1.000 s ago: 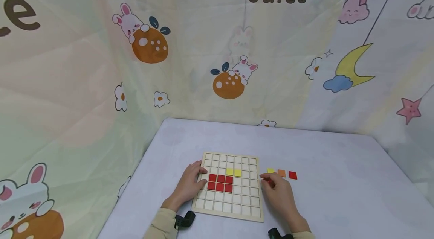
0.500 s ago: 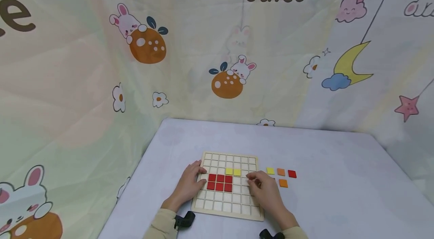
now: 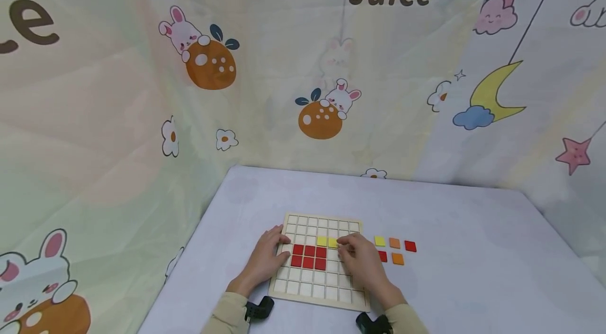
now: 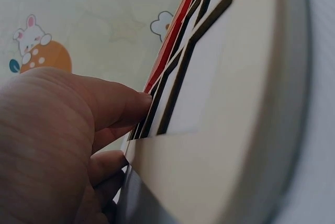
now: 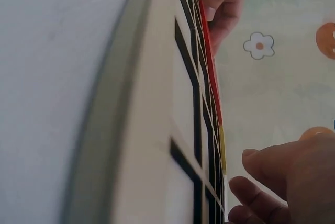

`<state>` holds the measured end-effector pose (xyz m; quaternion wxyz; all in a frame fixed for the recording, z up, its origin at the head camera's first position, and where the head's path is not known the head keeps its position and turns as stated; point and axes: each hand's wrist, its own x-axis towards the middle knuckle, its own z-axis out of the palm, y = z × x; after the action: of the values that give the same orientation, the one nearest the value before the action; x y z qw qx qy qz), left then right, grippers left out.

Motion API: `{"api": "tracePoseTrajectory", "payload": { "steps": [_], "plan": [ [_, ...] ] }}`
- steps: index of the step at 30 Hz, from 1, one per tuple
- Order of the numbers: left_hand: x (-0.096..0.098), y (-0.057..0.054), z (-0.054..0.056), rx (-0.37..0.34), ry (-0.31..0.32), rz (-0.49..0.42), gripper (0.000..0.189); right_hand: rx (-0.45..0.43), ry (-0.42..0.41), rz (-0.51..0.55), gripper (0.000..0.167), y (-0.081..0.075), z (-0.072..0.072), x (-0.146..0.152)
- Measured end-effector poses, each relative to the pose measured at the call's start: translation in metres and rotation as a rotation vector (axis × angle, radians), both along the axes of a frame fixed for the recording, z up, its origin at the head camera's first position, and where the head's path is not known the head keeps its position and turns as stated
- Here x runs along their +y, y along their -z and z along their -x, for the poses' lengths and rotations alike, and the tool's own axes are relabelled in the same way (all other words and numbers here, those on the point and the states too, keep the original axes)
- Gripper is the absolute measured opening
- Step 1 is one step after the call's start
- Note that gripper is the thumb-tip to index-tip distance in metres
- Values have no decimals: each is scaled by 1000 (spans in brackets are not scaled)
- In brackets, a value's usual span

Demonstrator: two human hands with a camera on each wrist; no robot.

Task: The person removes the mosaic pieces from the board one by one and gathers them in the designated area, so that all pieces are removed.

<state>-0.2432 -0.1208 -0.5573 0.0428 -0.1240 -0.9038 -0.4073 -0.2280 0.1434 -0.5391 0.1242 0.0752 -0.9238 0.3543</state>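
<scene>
A pale wooden grid board (image 3: 318, 305) lies on the table, its squares mostly white. Several red square tiles (image 3: 309, 256) form two short rows on it, with two yellow tiles (image 3: 327, 242) just behind and to their right. My left hand (image 3: 262, 254) rests against the board's left edge, thumb and fingertips at the frame. My right hand (image 3: 363, 263) is over the right part of the board, bent fingertips right beside the second yellow tile. In the right wrist view its thumb (image 5: 261, 160) stands above the bent fingers; I cannot tell whether a tile is between them.
Right of the board lie loose tiles: a yellow one (image 3: 380, 241), two orange ones (image 3: 398, 259) and two red ones (image 3: 410, 246). A white cloth (image 3: 473, 265) covers the table. A printed curtain (image 3: 265, 87) stands behind it and on the left.
My right hand has moved left from beside the loose tiles onto the board, uncovering a red and an orange loose tile. My left hand stays at the board's edge.
</scene>
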Motion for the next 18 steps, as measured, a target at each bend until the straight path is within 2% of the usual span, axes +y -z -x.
{"api": "tracePoseTrajectory", "payload": {
  "steps": [3,9,18],
  "plan": [
    [-1,2,0,8,4,4,17,4,12,-37,19,0,3,-6],
    [-1,2,1,25,13,6,18,-48,39,-89,28,2,9,-14],
    [0,0,0,24,10,6,19,-48,43,-94,26,7,13,-14]
  ]
}}
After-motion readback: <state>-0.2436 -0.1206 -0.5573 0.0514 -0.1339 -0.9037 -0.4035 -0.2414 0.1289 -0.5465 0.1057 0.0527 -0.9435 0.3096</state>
